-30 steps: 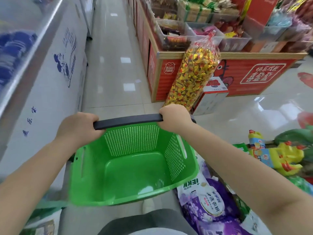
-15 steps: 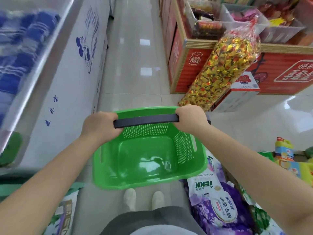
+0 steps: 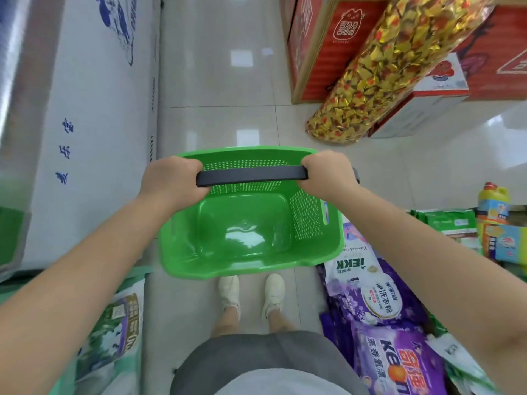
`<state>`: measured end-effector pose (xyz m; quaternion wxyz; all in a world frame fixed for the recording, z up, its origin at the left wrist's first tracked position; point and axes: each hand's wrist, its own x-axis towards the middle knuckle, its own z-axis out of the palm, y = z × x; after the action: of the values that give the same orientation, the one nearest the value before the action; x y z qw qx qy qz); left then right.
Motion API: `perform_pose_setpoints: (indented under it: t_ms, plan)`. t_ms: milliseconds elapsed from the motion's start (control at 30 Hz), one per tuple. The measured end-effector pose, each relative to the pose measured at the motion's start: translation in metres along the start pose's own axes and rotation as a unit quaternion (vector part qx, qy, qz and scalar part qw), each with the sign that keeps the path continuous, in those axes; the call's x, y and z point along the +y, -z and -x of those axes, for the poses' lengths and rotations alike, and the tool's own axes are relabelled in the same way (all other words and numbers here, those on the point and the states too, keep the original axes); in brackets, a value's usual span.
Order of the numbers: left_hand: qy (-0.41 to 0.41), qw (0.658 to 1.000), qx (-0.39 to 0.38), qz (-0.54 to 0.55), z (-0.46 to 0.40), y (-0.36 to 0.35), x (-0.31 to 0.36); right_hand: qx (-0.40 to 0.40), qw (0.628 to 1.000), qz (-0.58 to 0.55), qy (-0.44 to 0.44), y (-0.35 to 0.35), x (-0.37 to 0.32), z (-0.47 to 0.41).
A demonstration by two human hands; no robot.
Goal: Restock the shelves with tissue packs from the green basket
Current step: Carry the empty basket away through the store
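We hold the green basket [image 3: 245,246] in the middle of the frame, hanging over the floor just above our white shoes [image 3: 251,297]. Its inside shows only bare, glossy plastic: no tissue packs are visible in it, so we judge the restocking from this basket to be done, or a refill to be due.

Both hands are clamped on the dark handle [image 3: 251,175], which runs across the basket's far half. The left hand [image 3: 171,181] has its fingers curled tight round the handle's left end, and the right hand [image 3: 328,175] wraps its right end the same way.

Over the last second the view has tipped downward. The basket has shifted from the lower left of the frame to the centre, our feet have come into sight beneath it, and the aisle that ran far ahead is now cut short at the top edge. The grip on the handle has not altered.

Around us, the white freezer cabinet [image 3: 94,132] fills the left side, and the long bag of gold-wrapped sweets [image 3: 379,72] leans against the red display [image 3: 313,47] at upper right. Purple detergent bags [image 3: 379,315] lie stacked at lower right, touching the basket's near right corner.
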<state>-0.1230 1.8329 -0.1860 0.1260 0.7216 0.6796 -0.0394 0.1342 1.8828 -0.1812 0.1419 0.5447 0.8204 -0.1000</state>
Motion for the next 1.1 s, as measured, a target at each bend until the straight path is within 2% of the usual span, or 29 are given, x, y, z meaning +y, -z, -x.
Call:
perform_pose_setpoints:
  t_ms: [233, 467, 767, 1100]
  plan:
    - [0.010, 0.999, -0.042, 0.013, -0.005, -0.055, -0.011, -0.031, 0.999, -0.021, 0.007, -0.056, -0.005, -0.013]
    - [0.011, 0.996, -0.092, 0.000, -0.018, -0.149, -0.015, -0.046, 0.995, -0.082, -0.015, -0.156, -0.004, -0.032]
    - [-0.059, 0.975, -0.204, -0.064, -0.045, -0.272, -0.024, -0.079, 0.989, -0.116, -0.034, -0.285, 0.002, -0.051]
    - [-0.071, 0.966, -0.245, -0.039, -0.063, -0.340, -0.021, -0.119, 0.983, -0.135, -0.039, -0.351, 0.017, -0.075]
